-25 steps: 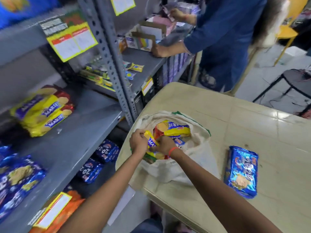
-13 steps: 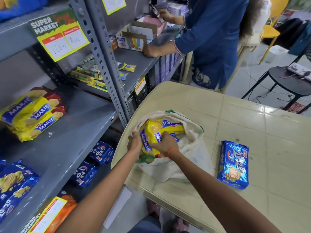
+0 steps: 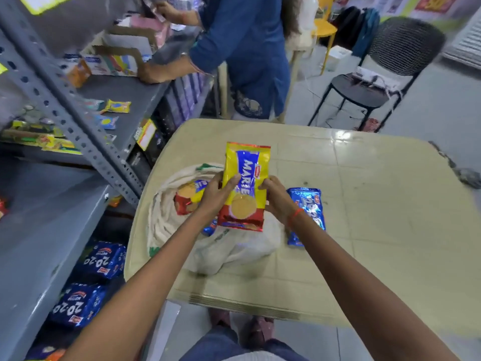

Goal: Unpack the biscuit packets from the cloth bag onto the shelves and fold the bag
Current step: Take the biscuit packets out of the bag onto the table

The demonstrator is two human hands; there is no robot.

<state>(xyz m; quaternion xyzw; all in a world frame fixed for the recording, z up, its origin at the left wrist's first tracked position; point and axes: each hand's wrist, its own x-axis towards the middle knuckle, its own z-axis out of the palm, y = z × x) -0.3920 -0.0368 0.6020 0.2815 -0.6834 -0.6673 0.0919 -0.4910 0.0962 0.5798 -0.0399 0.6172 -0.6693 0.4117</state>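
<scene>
Both hands [image 3: 247, 196] now grip the Marie packet [image 3: 244, 186] lifted clear of the cloth bag [image 3: 166, 217] (another remains inside).

Head camera looks steeply down, close over the table [image 3: 364, 204].

Two yellow Marie packets show: one [image 3: 246, 186] held up between two hands, the left hand [image 3: 217, 195] and the right hand [image 3: 277, 200], and one [image 3: 191, 195] lying in the single cloth bag [image 3: 234, 251]. Blue packets number at least four: one [image 3: 307, 212] on the one table [image 3: 364, 204], a corner of one [image 3: 209, 227] in the bag, and two 20-20 packs [image 3: 105, 260] [image 3: 75, 306] on the low shelf. Two chairs stand behind, one black [image 3: 377, 74] and one yellow [image 3: 324, 27], near one other person [image 3: 247, 48].
</scene>
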